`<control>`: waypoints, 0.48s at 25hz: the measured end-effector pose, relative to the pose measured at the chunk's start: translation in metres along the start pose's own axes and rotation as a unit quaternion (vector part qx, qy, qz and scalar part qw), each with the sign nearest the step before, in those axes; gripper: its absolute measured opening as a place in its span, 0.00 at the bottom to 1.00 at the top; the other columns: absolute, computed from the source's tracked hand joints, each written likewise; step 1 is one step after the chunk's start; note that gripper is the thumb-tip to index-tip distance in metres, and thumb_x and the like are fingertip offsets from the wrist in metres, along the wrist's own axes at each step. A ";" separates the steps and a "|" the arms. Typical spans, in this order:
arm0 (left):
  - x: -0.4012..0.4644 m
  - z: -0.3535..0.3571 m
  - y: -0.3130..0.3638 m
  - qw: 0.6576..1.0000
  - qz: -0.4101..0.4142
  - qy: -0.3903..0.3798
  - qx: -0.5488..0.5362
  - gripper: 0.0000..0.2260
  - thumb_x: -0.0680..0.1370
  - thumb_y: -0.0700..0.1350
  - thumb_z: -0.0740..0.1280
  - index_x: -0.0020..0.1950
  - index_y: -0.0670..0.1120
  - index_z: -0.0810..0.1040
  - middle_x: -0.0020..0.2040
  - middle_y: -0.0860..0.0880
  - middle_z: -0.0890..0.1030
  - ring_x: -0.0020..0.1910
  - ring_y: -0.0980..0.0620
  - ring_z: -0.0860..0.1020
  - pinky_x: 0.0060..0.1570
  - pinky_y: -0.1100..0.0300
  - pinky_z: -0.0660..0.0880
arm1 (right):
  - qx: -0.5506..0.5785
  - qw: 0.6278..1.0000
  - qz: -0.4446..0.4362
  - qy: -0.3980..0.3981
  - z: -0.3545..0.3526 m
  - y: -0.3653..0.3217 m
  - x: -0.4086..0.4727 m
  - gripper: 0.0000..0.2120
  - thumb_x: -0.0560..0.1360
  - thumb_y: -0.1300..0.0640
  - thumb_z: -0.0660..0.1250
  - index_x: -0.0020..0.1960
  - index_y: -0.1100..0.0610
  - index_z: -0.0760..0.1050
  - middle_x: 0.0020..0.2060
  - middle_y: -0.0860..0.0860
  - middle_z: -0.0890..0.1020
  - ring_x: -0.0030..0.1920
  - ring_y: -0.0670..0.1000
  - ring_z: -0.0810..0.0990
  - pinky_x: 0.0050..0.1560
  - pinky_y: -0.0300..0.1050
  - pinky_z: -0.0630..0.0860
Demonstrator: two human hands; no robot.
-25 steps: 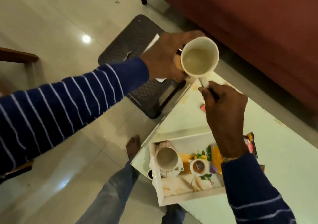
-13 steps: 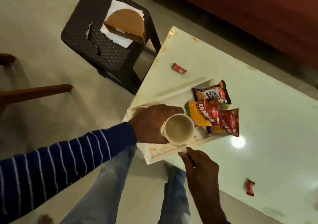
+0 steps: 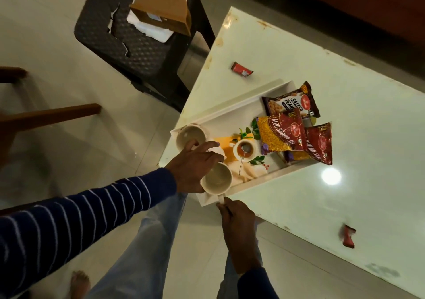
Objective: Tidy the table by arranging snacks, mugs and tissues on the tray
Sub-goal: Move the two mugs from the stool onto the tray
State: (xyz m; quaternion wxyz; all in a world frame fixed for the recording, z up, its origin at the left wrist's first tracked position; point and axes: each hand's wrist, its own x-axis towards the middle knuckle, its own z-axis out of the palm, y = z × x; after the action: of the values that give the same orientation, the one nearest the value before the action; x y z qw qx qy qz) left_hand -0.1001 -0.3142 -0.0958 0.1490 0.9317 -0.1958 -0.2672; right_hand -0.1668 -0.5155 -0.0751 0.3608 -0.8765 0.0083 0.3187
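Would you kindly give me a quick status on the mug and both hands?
Left hand cups mug over tray corner. Right hand pinches its handle. Second mug sits close beside.

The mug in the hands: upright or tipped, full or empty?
Upright and empty: the mug shows its open mouth and bare pale inside, held over the tray.
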 end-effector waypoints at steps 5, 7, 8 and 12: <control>-0.001 0.006 -0.004 0.999 0.016 -0.004 0.039 0.33 0.60 0.60 0.79 0.61 0.49 0.75 0.57 0.52 0.82 0.71 0.45 0.70 0.60 0.41 0.68 | -0.005 1.000 0.017 -0.019 0.011 0.004 0.000 0.06 0.79 0.57 0.68 0.45 0.54 0.82 0.34 0.39 0.76 0.39 0.32 0.74 0.45 0.20 0.65; -0.002 0.009 -0.005 0.999 0.024 0.010 0.046 0.33 0.59 0.59 0.79 0.59 0.48 0.75 0.56 0.51 0.83 0.70 0.45 0.71 0.59 0.41 0.68 | -0.001 1.000 0.016 -0.015 0.012 0.005 0.000 0.06 0.78 0.59 0.69 0.43 0.54 0.82 0.33 0.35 0.72 0.45 0.29 0.73 0.45 0.20 0.64; -0.002 0.010 -0.005 0.998 0.028 0.018 0.049 0.33 0.59 0.59 0.79 0.59 0.48 0.75 0.56 0.51 0.83 0.69 0.45 0.72 0.59 0.42 0.67 | -0.002 1.000 0.014 -0.015 0.013 0.006 0.001 0.06 0.78 0.59 0.69 0.42 0.55 0.82 0.32 0.36 0.71 0.46 0.28 0.73 0.46 0.20 0.64; -0.006 0.011 -0.004 0.996 0.041 0.031 0.070 0.33 0.59 0.60 0.79 0.58 0.49 0.73 0.55 0.51 0.82 0.68 0.44 0.73 0.60 0.42 0.64 | -0.012 0.999 0.007 -0.037 0.015 0.009 0.004 0.05 0.78 0.59 0.70 0.45 0.54 0.83 0.37 0.41 0.78 0.39 0.29 0.73 0.46 0.19 0.65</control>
State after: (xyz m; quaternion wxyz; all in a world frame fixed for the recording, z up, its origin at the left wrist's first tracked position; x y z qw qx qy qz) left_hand -0.1100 -0.3094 -0.1036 0.1007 0.9387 -0.2475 -0.2179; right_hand -0.1739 -0.5120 -0.0911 0.3478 -0.8686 -0.0031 0.3530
